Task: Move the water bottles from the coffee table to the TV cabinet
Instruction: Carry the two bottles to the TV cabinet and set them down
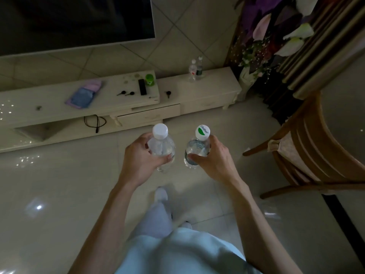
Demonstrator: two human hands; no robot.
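My left hand (138, 157) grips a clear water bottle with a plain white cap (161, 141), held upright over the floor. My right hand (214, 158) grips a second clear water bottle (197, 149) whose white cap bears a green mark. Both bottles hang side by side in front of me, short of the white TV cabinet (209, 91). Two more water bottles (195, 70) stand close together on the cabinet's right section, near the wall. The coffee table is out of view.
A large dark TV (75, 22) hangs above the cabinet. On the cabinet lie a purple and blue pouch (85, 94), a black remote (142, 87), a green cup (150, 80) and several keys. A wooden chair (316, 151) stands at right, a flower vase (246, 80) beyond it.
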